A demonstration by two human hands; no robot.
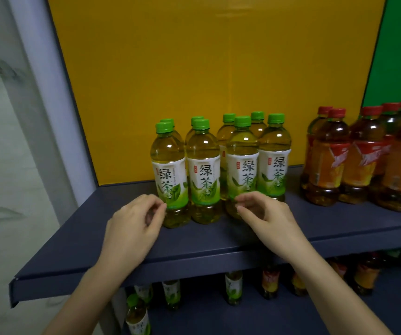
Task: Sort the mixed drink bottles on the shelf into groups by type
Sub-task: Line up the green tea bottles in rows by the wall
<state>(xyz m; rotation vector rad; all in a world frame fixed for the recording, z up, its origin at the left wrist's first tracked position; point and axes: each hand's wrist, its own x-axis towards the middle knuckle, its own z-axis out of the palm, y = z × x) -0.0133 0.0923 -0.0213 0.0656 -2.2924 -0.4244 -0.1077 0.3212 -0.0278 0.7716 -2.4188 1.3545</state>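
At centre frame, the left hand (131,223) and right hand (264,213), fingers loosely curled and empty, hover by the green tea bottles (218,165) on the shelf (339,221).

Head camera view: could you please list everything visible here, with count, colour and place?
green tea bottles: eight caps visible, green caps, pale yellow-green liquid, grouped at the middle of the upper shelf.
red-capped tea bottles: at least six, red caps, amber liquid, orange-red labels, grouped at the right of the upper shelf, cut off by the frame edge.
upper shelf: one, dark blue-grey.
back panel: yellow, with a green section at the right.
lower-shelf bottles: several, both kinds mixed, dim and blurred.
left hand: empty, fingers curled, beside the front-left bottle.
right hand: empty, fingers curled, before the front bottles.
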